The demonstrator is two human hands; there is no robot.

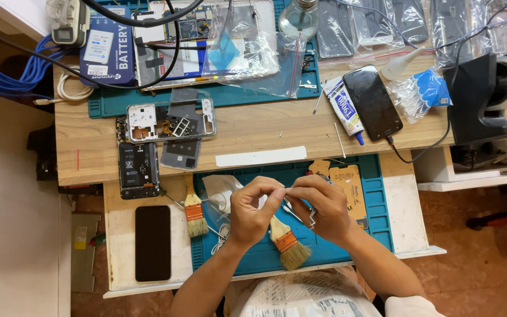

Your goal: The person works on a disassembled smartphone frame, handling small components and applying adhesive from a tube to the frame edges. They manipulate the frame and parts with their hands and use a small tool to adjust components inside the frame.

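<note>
Your left hand (252, 210) and right hand (319, 206) both pinch a thin strip (286, 189); keep it taut above the brush (289, 240) at six o'clock.

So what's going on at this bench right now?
A person sits at a phone repair bench, both hands raised over a blue work mat. The left hand and right hand pinch a small thin strip between their fingertips. Two paintbrushes lie on the mat below. An opened phone and a loose frame sit on the wooden table behind.
</note>
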